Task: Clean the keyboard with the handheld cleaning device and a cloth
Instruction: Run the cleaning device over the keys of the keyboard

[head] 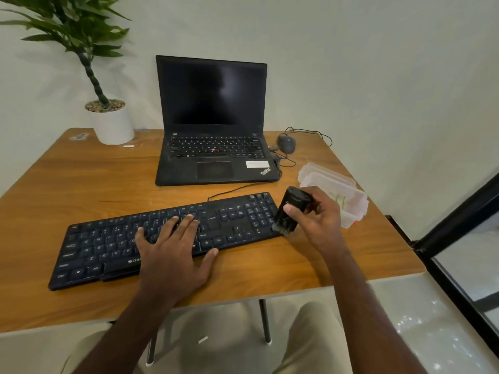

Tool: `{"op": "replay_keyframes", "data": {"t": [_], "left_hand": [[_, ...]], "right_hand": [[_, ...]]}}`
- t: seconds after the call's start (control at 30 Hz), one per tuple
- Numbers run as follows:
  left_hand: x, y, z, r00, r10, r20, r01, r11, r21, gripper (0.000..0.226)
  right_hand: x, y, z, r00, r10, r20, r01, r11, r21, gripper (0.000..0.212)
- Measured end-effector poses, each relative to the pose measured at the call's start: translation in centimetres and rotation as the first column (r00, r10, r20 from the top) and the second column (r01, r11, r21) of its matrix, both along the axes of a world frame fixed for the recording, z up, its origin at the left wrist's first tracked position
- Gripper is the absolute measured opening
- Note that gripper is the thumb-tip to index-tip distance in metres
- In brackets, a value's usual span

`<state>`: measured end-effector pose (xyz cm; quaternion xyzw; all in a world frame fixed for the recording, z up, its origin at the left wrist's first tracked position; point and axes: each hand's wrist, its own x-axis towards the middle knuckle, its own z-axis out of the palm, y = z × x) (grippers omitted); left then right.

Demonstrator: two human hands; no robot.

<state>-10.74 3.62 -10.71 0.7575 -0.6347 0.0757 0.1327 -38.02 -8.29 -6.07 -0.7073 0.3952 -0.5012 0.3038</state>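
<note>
A black wired keyboard (108,247) lies slanted across the wooden table (81,182). My left hand (172,249) rests flat on its middle keys, fingers straight and spread. My right hand (316,217) grips a small black handheld cleaning device (290,209). The device's bristle end (280,228) points down at the keyboard's right edge, beside the number pad. A pale cloth (340,200) seems to lie folded inside the clear plastic container (351,214), behind my right hand.
An open black laptop (213,125) stands behind the keyboard. A grey wired mouse (286,143) sits to its right with loose cable. A potted plant (112,122) occupies the far left corner. The table's right edge drops off near a dark door frame (459,225).
</note>
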Motion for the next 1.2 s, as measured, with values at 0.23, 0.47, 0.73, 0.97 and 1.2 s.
{"op": "replay_keyframes", "data": {"t": [0.23,0.47,0.73,0.97,1.2], "left_hand": [[0.0,0.0,0.1,1.0,0.0,0.013,0.0,1.0,-0.006,0.08],[0.1,0.0,-0.1,1.0,-0.004,0.008,0.004,1.0,-0.012,0.079],[0.1,-0.1,-0.2,1.0,-0.013,0.009,0.013,1.0,-0.016,0.079],[0.3,-0.2,-0.3,1.0,-0.01,0.01,0.01,1.0,-0.008,0.081],[0.3,-0.2,-0.4,1.0,-0.022,0.013,0.022,0.999,-0.028,0.081]], "right_hand": [[0.2,-0.4,-0.4,0.997,-0.017,0.076,0.023,0.997,-0.071,0.026],[-1.5,-1.8,-0.6,0.997,-0.074,0.031,0.075,0.997,-0.008,0.026],[0.2,-1.3,-0.9,0.999,-0.04,0.004,0.04,0.999,-0.028,0.025],[0.8,-1.6,-0.2,0.988,-0.147,0.037,0.151,0.98,-0.128,0.026],[1.3,-1.1,-1.0,0.984,-0.179,-0.002,0.178,0.981,-0.078,0.026]]}}
